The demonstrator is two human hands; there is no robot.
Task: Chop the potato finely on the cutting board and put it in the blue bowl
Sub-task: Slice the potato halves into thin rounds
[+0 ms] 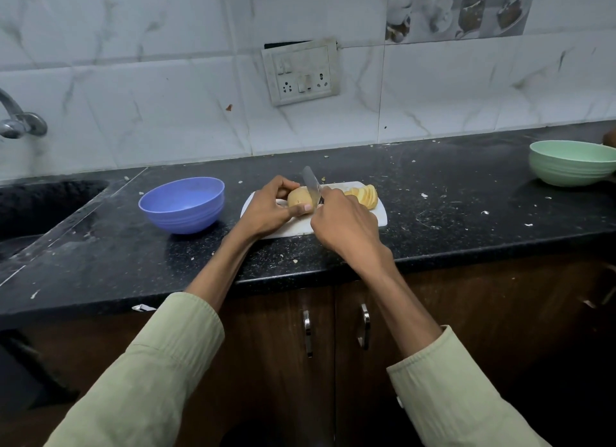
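Observation:
A white cutting board (380, 218) lies on the black counter. On it my left hand (270, 208) grips the uncut part of a yellow-brown potato (299, 197). My right hand (343, 223) holds a knife (311, 184); its blade stands against the potato's right end, tip pointing away from me. A fanned row of potato slices (365, 195) leans on the board to the right of the blade. The blue bowl (182, 204) stands left of the board and looks empty.
A green bowl (571, 162) sits far right on the counter (466, 213). A dark sink (40, 206) and a tap (16, 120) are at the left. A switch socket (301, 71) hangs on the tiled wall. Cabinet doors with handles (308, 333) are below the counter edge.

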